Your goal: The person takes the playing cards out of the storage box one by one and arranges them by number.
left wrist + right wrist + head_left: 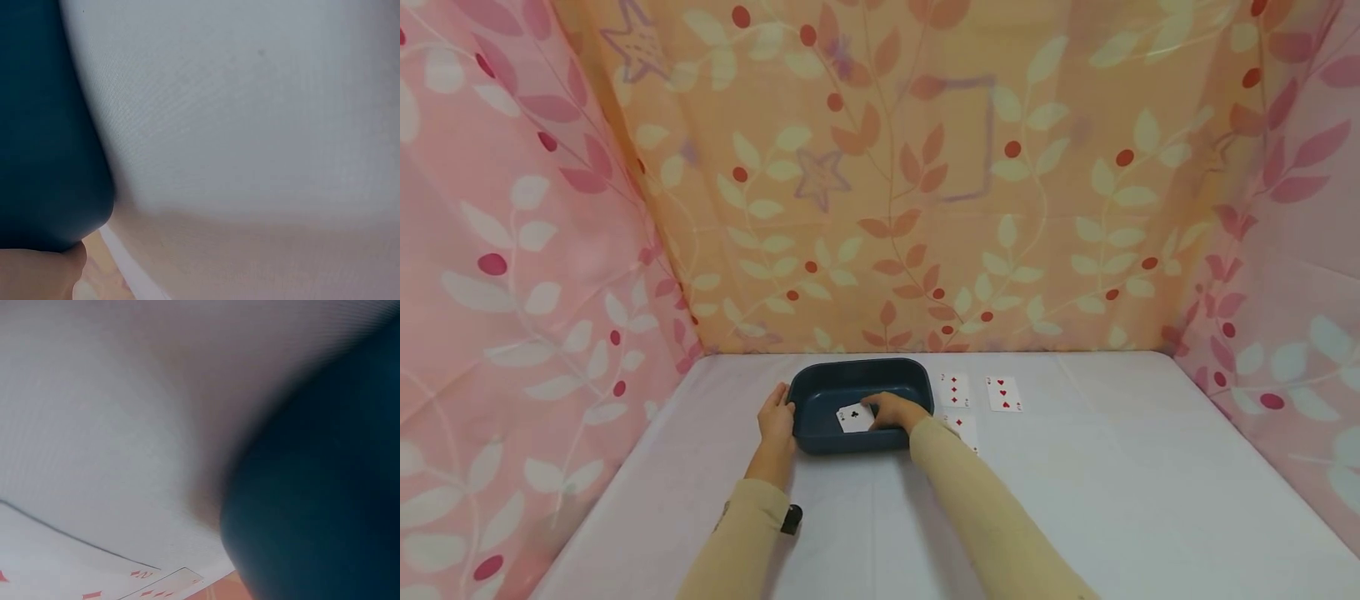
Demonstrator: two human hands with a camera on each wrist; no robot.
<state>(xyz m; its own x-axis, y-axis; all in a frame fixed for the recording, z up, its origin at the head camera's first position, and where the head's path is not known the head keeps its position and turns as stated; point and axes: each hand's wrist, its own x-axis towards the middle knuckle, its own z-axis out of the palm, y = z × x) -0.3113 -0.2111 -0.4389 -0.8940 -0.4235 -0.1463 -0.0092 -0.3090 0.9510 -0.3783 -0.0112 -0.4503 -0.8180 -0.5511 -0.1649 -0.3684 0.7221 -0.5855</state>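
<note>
My left hand (778,412) holds the left side of a dark blue rectangular tub (859,444), fingers along its outer wall. Part of that hand (39,273) shows beside the tub's end (50,137) in the left wrist view. Reaching in over the tub's right side, my right hand (892,410) grips the right end of a small stack of playing cards (852,419) with thumb and fingers. A black club shows on the top card. The right wrist view shows only the tub's outside (312,487); the right hand is hidden there.
Right of the tub lie a three of diamonds (954,391) and a three of hearts (1003,394). A two of diamonds (964,423) is partly covered by the right sleeve (977,492). White cloth covers the table (1150,483); patterned curtains (887,250) enclose the back and sides.
</note>
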